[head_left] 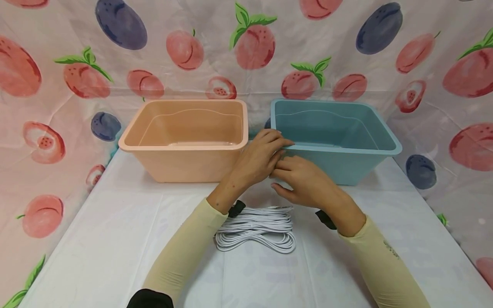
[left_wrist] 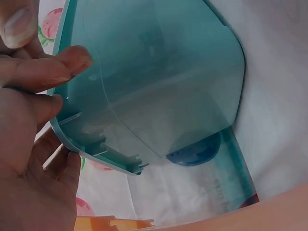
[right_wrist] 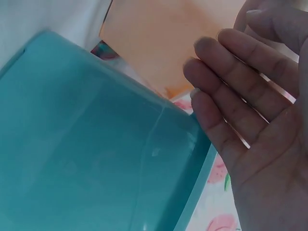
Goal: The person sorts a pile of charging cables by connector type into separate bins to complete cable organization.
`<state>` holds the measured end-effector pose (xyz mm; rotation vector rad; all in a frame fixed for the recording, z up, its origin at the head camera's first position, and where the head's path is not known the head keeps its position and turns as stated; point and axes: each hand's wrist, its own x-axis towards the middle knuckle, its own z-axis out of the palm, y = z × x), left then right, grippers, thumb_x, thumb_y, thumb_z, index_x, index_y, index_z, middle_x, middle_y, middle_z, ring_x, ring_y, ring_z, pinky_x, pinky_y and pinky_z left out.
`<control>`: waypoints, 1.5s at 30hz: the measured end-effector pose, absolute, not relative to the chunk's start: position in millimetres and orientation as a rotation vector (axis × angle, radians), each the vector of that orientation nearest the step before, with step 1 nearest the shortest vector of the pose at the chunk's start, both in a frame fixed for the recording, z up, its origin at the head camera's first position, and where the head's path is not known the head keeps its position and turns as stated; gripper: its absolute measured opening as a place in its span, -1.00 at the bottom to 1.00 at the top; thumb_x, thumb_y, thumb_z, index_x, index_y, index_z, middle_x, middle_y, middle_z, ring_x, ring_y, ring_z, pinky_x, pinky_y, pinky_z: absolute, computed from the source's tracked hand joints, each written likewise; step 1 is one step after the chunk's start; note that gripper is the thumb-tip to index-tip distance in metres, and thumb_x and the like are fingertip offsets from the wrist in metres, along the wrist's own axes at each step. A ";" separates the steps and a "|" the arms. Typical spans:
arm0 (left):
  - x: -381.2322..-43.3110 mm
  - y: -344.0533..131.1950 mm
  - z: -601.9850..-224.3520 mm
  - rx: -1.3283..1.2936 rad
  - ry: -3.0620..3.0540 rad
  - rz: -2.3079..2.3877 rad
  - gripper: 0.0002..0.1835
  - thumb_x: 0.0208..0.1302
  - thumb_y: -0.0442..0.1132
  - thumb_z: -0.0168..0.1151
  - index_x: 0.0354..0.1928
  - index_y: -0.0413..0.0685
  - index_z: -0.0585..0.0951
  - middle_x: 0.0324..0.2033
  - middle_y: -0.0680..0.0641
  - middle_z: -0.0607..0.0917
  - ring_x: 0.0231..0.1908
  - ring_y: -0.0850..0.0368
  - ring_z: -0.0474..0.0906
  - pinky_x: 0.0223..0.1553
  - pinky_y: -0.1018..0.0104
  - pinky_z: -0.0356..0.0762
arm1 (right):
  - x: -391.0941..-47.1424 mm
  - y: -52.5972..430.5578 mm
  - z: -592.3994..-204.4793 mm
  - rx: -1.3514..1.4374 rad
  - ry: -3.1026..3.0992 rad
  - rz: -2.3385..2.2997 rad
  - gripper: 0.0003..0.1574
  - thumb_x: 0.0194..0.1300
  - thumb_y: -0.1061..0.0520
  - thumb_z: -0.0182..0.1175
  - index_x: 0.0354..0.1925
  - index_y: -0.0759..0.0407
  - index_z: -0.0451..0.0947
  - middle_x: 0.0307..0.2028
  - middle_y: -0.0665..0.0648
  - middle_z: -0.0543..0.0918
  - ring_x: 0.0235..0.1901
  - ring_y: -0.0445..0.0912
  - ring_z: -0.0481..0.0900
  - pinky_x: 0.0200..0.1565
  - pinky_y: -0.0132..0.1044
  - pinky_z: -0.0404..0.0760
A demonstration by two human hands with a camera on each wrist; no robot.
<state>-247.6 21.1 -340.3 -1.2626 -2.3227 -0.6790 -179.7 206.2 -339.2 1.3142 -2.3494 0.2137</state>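
Note:
In the head view, my left hand [head_left: 259, 158] holds the front left corner of the teal plastic bin [head_left: 343, 164]. The left wrist view has its fingers [left_wrist: 74, 60] bent about the bin's rim, some in front and some behind. My right hand [head_left: 304, 182] is just below and right of the left one, close to that corner. Its loosely bent fingers [right_wrist: 226, 98] hold nothing in the right wrist view. Left of the hands stands a peach plastic bin [head_left: 185, 164]. Both bins stand upright, with nothing visible inside.
A folded bundle of white cord [head_left: 256, 229] lies on the white-covered table [head_left: 111, 239], nearer me and between my forearms. Behind the bins and along the sides hangs a fruit-printed cloth [head_left: 215, 21]. A narrow gap separates the two bins.

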 end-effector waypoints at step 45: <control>-245.4 25.0 -341.8 -1.260 -2.276 -0.693 -0.69 0.63 -0.27 0.12 0.25 0.04 0.72 0.13 -0.01 0.69 0.31 0.04 0.46 0.43 0.25 0.35 | -175.0 167.7 -387.7 1.580 -2.632 0.341 -0.83 0.38 0.18 0.35 -0.07 0.09 0.78 -0.28 -0.05 0.75 -0.31 -0.23 0.65 -0.16 -0.28 0.68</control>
